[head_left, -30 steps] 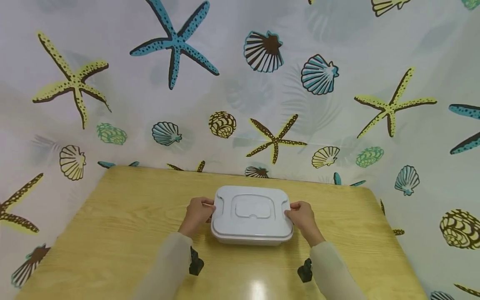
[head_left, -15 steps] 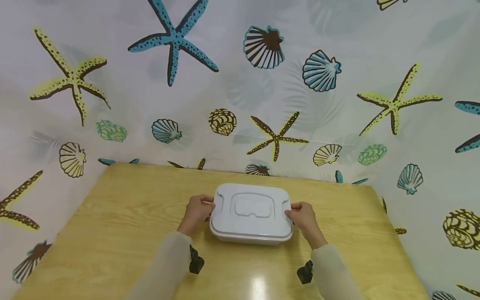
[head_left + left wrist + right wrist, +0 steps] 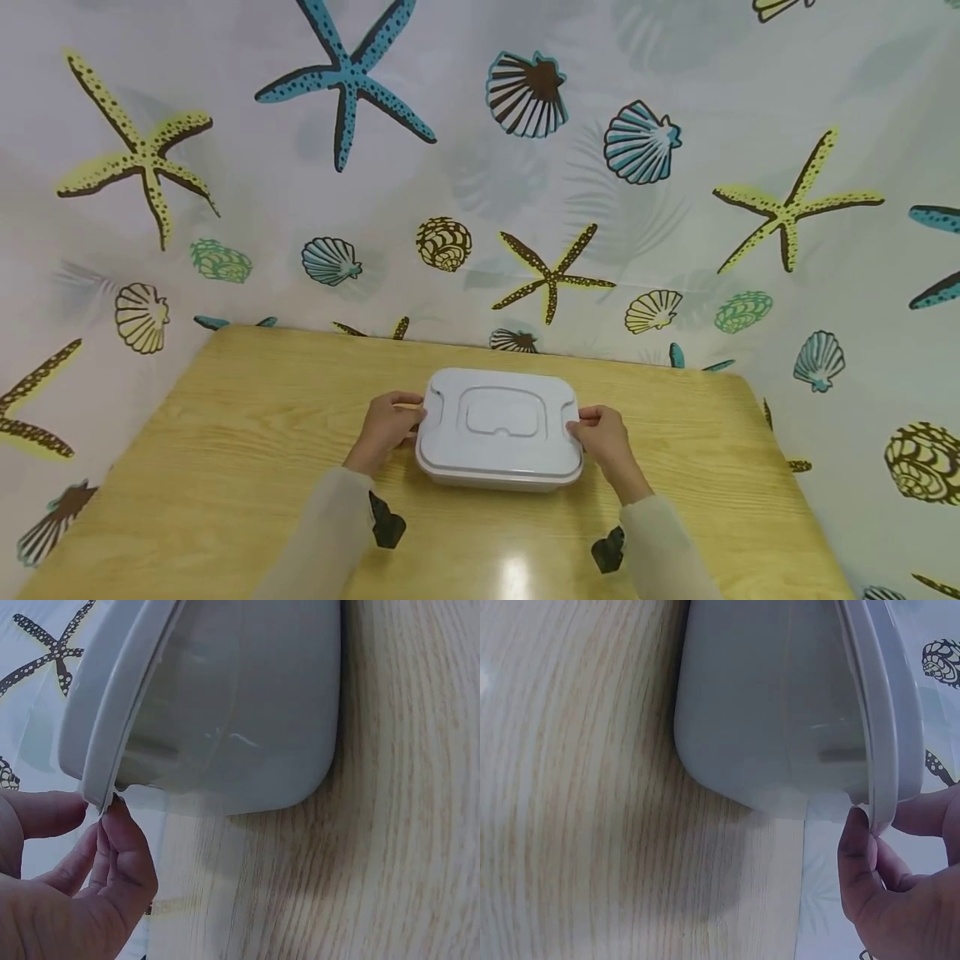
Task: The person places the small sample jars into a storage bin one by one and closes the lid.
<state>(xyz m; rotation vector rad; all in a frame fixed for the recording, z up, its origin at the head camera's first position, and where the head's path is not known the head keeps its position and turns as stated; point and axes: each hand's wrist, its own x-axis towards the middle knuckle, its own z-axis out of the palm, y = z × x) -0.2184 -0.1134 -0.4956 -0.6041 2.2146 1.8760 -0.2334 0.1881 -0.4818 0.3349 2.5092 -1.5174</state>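
Note:
A white rectangular box (image 3: 495,482) with its white lid (image 3: 504,414) on sits in the middle of the wooden table in the head view. My left hand (image 3: 387,427) is at its left end, where thumb and fingers pinch the rim from both sides, as the left wrist view shows. On the right end, my right hand (image 3: 604,437) holds the rim, thumb on the lid side and a finger beneath. The lid has a raised oblong and a notch at each end. In the right wrist view the box wall (image 3: 772,705) stands close over the wood.
The wooden table (image 3: 262,433) reaches back to a pale curtain (image 3: 465,183) printed with starfish and shells, which also hangs at both sides. A black wrist camera (image 3: 386,521) sits below the left sleeve, another black wrist camera (image 3: 608,550) beside the right one.
The box and both hands have shifted very slightly to the left. The lid stays on, and both hands remain at the ends of the rim.

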